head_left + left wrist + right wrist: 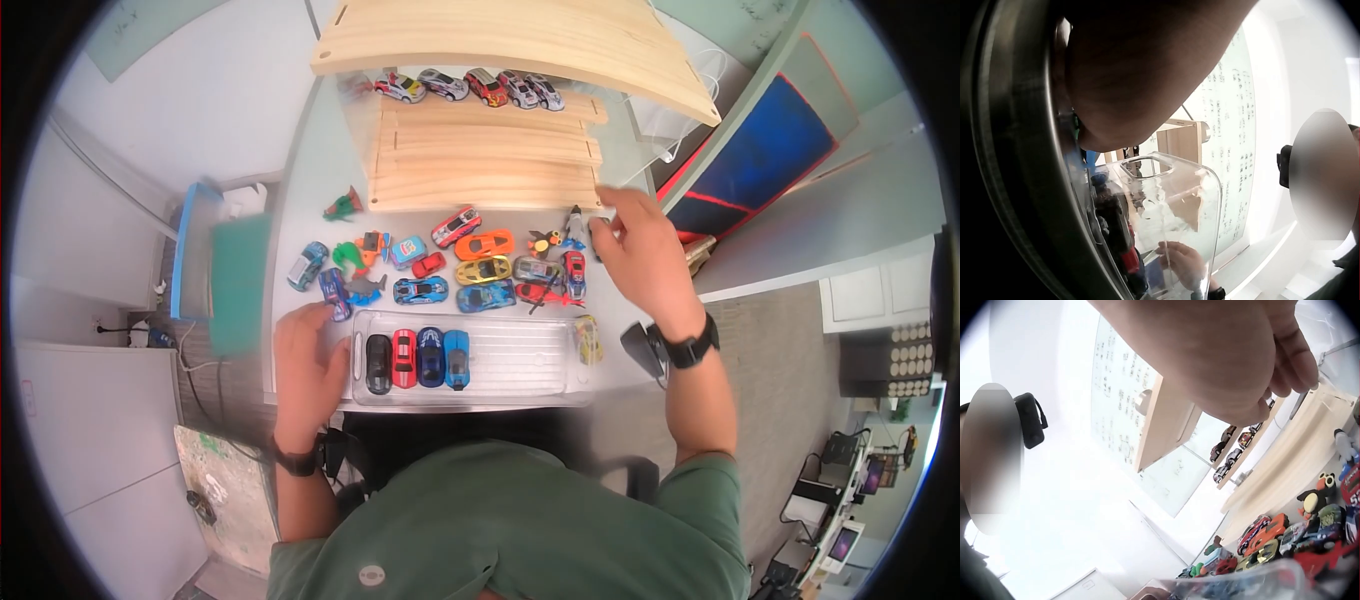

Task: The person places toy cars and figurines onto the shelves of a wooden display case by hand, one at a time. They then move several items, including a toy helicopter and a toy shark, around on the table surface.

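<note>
My left hand [308,365] is at the left end of a clear plastic bin [520,385], thumb beside its handle end and fingertips close to a blue toy car [335,292]. Inside the bin stand a black car [378,362], a red car [404,358], a dark blue car [430,357] and a light blue car [456,358], side by side. Over the right of the table is my right hand [645,250], thumb and forefinger apart, with nothing seen between them. Nearest it are a grey toy figure [574,228] and a penguin toy [1315,499].
Several toy cars, among them an orange car [484,244], and a red helicopter [552,292] lie behind the bin. Farther back is a wooden shelf [485,185] with a row of cars, its top board [510,40] overhanging. A green figure [343,205] lies left.
</note>
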### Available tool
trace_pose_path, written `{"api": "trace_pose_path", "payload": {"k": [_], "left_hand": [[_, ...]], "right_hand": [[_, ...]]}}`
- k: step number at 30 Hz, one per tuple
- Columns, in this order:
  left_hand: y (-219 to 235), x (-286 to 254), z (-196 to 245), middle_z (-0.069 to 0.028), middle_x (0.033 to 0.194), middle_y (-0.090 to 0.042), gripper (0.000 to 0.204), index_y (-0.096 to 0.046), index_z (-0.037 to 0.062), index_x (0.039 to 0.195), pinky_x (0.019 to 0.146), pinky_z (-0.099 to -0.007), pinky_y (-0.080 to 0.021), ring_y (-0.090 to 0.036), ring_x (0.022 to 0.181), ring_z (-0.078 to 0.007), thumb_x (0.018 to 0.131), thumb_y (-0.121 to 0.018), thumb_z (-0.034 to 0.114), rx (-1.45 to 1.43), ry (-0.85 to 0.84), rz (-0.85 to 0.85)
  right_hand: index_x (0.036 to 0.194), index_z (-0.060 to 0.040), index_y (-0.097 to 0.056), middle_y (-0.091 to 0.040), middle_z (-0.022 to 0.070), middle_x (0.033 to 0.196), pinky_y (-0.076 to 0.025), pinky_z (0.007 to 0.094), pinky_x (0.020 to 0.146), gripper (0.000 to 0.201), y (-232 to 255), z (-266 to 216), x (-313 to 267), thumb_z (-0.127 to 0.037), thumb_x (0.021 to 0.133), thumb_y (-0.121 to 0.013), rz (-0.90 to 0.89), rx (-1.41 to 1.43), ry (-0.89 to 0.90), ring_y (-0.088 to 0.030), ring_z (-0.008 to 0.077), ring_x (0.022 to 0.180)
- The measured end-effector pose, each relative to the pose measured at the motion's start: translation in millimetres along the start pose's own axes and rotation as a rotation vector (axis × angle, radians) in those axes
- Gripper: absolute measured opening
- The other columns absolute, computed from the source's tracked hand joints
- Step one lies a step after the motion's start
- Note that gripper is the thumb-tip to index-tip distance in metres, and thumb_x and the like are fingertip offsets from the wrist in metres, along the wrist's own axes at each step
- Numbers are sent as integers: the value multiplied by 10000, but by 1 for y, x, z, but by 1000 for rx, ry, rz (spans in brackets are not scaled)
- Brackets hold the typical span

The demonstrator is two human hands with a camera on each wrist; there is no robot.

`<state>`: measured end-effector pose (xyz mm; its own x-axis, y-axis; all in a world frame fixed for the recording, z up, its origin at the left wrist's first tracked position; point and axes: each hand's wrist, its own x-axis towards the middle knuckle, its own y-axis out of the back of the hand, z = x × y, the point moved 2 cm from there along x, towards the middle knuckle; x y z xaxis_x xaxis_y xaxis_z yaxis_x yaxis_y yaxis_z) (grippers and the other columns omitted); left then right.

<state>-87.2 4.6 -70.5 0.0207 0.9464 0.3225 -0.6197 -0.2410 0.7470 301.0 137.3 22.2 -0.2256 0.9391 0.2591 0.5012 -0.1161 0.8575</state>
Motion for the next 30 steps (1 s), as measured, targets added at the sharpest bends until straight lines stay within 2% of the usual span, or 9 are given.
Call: {"api": "trace_pose_path", "payload": {"k": [2,4,8,13,22,25,30], "left_hand": [[-1,0,0,-204,1309,-648,505,-619,42,1311,1080,-498,-451,-593,1224,-422,830,-762,-16,2,-3,0],[-1,-1,-1,-205,1312,-647,504,-619,42,1314,1083,-497,-454,-595,1228,-422,833,-756,-19,11,-15,4],[-3,-1,-2,-206,1316,-645,502,-618,41,1318,1084,-496,-457,-595,1231,-424,837,-748,-22,16,-21,3],[-4,-3,-4,-203,1317,-647,502,-620,41,1322,1081,-497,-461,-598,1230,-421,840,-745,-25,21,-25,17],[-5,-3,-4,-196,1314,-650,508,-621,43,1320,1080,-488,-466,-602,1226,-413,833,-732,-54,23,-22,22],[-6,-3,-4,-196,1313,-651,507,-620,40,1318,1081,-488,-467,-604,1226,-411,833,-729,-58,29,-25,20],[-7,-3,-7,-192,1314,-651,507,-620,41,1317,1084,-486,-467,-602,1230,-409,833,-726,-65,27,-14,22]], "right_hand": [[1260,23,-689,-713,208,1157,-586,440,796,329,6,3,-21,-112,961,-705,-13,18,-2,-716,354,865],[1201,21,-713,-731,188,1075,-576,427,771,279,10,8,-38,-94,948,-728,-26,74,-115,-709,328,851],[1179,16,-723,-729,182,1051,-571,404,751,265,4,37,-66,-103,943,-742,3,52,-193,-708,310,850],[1187,18,-723,-728,177,1035,-578,379,767,284,-8,50,-94,-119,939,-755,-73,109,-286,-716,288,864],[1163,26,-727,-722,167,974,-576,362,775,299,-21,44,-101,-161,935,-777,-107,209,-373,-705,261,832],[1168,25,-726,-710,158,959,-573,360,769,311,-21,42,-103,-166,930,-787,-112,218,-345,-686,249,804],[1221,17,-712,-700,155,1005,-570,357,772,344,-16,34,-110,-150,928,-779,-131,255,-385,-677,247,808]]}}
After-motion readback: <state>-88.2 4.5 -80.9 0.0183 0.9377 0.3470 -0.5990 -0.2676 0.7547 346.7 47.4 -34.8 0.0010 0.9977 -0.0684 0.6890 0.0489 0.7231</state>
